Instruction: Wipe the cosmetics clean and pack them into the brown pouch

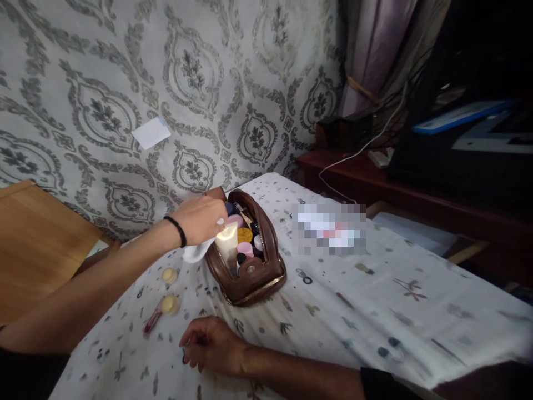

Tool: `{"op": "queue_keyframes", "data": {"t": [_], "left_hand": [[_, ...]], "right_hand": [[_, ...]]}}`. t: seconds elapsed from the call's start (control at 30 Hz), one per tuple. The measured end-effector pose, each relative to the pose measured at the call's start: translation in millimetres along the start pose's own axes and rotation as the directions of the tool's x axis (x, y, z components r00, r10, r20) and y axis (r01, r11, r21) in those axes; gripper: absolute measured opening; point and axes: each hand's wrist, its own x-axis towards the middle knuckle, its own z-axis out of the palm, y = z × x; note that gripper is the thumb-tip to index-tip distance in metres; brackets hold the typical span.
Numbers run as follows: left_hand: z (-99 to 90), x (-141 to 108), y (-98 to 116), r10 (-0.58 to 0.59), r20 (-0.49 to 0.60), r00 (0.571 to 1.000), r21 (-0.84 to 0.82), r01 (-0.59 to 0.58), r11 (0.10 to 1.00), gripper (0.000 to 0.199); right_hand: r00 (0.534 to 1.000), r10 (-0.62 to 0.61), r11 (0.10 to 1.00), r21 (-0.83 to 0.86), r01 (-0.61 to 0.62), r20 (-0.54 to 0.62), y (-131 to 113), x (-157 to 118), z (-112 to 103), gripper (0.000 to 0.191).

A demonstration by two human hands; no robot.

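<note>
A brown leather cosmetic bag (pixel 266 280) lies unzipped on the patterned cloth, packed with several tubes, jars and caps. A cream-coloured tube (pixel 227 244), a yellow round lid (pixel 245 236) and a pink cap (pixel 245 250) show in its opening. My left hand (pixel 202 219) is closed at the bag's left rim, with a white cloth or tissue (pixel 195 253) hanging under it; its fingertips are hidden. In front of the bag, my right hand (pixel 214 344) rests low with curled fingers. Something small and dark may sit at its fingertips, too small to name.
Two small yellow round items (pixel 169 304) and a dark red lip-gloss tube (pixel 152 321) lie left of the bag. To its right is a blurred-out object (pixel 328 229). A dark red desk (pixel 308 166) with a white cable stands behind; a wooden panel (pixel 37 239) is at left.
</note>
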Motion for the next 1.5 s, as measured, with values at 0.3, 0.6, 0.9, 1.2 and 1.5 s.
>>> {"op": "queue_keyframes", "data": {"t": [0.3,0.6,0.9,1.2,1.5], "left_hand": [[9.3,6.5,-17.5,0.144,0.01,0.99,-0.191,-0.14,0.972,0.027],[17.8,8.0,-17.7,0.281,-0.106,0.954,-0.244,-0.299,0.922,0.025],[22.6,7.6,-17.3,0.301,-0.152,0.942,-0.324,-0.335,0.885,0.022],[24.1,-0.8,-21.6,0.263,-0.224,0.938,-0.365,-0.331,0.87,0.037],[66.2,-70.0,-65.8,-0.174,-0.253,0.952,-0.619,-0.021,0.785,0.047]], "right_hand": [[0.999,0.05,0.999,-0.009,-0.05,-0.016,-8.1,-3.1,2.1,0.009],[0.998,0.057,0.998,0.003,-0.057,-0.005,-8.9,-3.2,1.2,0.009],[0.999,0.043,0.999,-0.02,-0.043,0.005,-12.5,-6.3,0.6,0.009],[1.0,0.014,1.0,0.001,-0.014,0.027,-5.5,-3.7,-4.0,0.011],[0.999,0.022,1.0,0.009,-0.022,0.042,-10.5,-7.0,-6.5,0.027]]}}
